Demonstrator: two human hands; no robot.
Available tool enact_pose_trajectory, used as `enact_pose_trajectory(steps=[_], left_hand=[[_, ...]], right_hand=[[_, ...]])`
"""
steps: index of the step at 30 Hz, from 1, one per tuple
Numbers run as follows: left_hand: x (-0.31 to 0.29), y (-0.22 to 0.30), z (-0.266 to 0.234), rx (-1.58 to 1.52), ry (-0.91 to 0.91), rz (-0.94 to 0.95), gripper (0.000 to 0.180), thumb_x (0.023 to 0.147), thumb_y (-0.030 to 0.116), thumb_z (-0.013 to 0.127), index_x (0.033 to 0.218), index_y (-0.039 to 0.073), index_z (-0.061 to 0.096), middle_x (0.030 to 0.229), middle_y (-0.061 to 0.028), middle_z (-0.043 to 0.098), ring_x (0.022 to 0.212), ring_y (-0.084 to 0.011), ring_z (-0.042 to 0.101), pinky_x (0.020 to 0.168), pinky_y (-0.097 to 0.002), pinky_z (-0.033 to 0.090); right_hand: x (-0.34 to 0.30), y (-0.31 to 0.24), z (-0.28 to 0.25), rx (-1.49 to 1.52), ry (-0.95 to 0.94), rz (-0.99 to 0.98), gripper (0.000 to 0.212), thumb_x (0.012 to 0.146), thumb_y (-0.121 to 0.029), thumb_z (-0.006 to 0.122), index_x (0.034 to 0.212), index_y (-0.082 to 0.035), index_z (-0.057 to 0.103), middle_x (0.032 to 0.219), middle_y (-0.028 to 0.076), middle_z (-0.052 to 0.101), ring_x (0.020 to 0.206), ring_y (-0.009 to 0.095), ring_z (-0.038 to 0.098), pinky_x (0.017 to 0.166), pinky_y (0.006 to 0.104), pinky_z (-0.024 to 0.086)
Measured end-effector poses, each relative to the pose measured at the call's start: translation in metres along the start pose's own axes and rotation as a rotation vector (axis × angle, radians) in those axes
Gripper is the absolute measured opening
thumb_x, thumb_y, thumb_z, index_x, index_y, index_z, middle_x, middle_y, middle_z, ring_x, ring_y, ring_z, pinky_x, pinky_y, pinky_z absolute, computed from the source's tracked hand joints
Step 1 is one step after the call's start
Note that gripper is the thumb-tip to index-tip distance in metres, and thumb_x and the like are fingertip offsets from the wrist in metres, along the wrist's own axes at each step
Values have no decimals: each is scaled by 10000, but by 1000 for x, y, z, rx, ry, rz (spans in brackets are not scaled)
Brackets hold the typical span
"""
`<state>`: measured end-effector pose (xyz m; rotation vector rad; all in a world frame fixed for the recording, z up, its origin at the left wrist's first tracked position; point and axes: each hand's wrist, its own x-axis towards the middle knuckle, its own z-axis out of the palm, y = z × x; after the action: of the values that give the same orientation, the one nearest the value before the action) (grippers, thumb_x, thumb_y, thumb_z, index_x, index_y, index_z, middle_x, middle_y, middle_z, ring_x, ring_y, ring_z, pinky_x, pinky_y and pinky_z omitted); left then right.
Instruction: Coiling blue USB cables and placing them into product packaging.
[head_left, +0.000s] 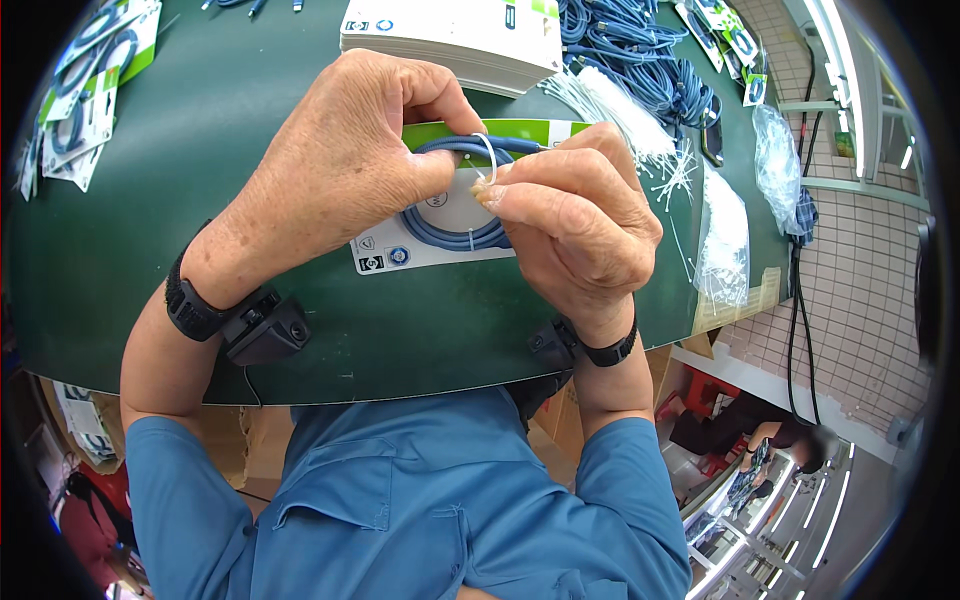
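A blue coiled cable point(425, 232) lies against a white and green backing card point(376, 258) on the table in front of me. My left hand point(335, 150) pinches the top of the coil between thumb and forefinger. A thin white cable tie point(489, 150) loops around the upper strands of the coil. From the right, my right hand point(585, 215) grips the tie's end between thumb and forefinger. Its fingers hide part of the coil and the card's right side. Lower on the coil, a small white strip crosses the strands.
The green table point(190, 120) carries a stack of cards point(450, 60), a heap of blue cables point(630, 45) and loose white cable ties point(625, 115). A clear bag of ties point(722, 240) lies right. Carded cables point(85, 120) sit far left. Another person point(745, 430) is in the background.
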<state>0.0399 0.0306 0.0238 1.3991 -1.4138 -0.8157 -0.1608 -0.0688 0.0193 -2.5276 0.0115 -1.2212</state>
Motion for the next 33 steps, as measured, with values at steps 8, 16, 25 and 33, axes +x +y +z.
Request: enact_pose_trajectory(steps=[8,16,25,33], left_hand=[[-1,0,0,11,-2,-11,154,846,-38,702,987,-54,761,892,-45,753,866,-69,689,809,-238,584],[1,-5,5,3,72,34,226,767,19,678,951,-76,769,824,-143,756,791,-150,725,770,-296,599],[-1,-2,2,21,12,-8,154,845,-20,716,988,-50,766,887,-56,760,858,-81,705,800,-240,600],[-2,-5,2,46,31,7,172,833,-5,706,987,-51,768,894,-65,766,857,-82,713,792,-240,603]], right_hand=[[1,0,1,-19,-16,15,305,717,63,888,927,-128,777,864,25,736,737,200,602,626,308,474],[0,4,5,-23,-32,26,305,716,72,880,938,-111,780,858,32,734,726,194,601,613,296,471],[-2,4,6,6,-11,51,296,719,76,877,935,-101,779,848,41,734,714,190,604,605,292,471],[-1,4,7,16,-14,57,293,717,76,880,932,-95,776,844,43,731,701,192,598,594,297,469]])
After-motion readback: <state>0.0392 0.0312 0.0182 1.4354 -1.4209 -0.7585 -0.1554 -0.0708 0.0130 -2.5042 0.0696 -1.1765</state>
